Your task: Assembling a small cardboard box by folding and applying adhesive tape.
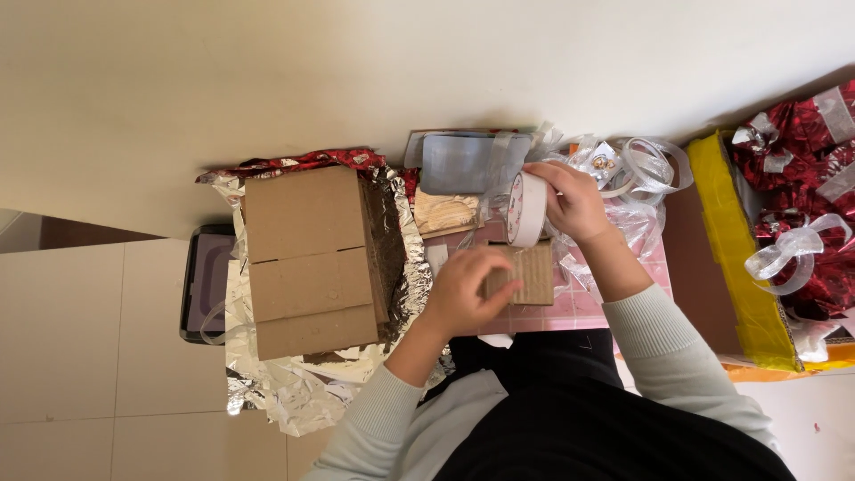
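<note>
At the centre of the frame the person's left hand [463, 289] closes its grip on a small flat piece of cardboard [525, 274], pressing it down on the pink bench [570, 307]. Just above it, the right hand [574, 200] grips a roll of white tape [526, 209], held upright on its edge. To the left sits a closed cardboard box [307, 263] on crumpled silver foil [285, 392]. At the right edge, red foil-wrapped parcels [802, 205] with clear ribbon fill a yellow-lined box [744, 258].
</note>
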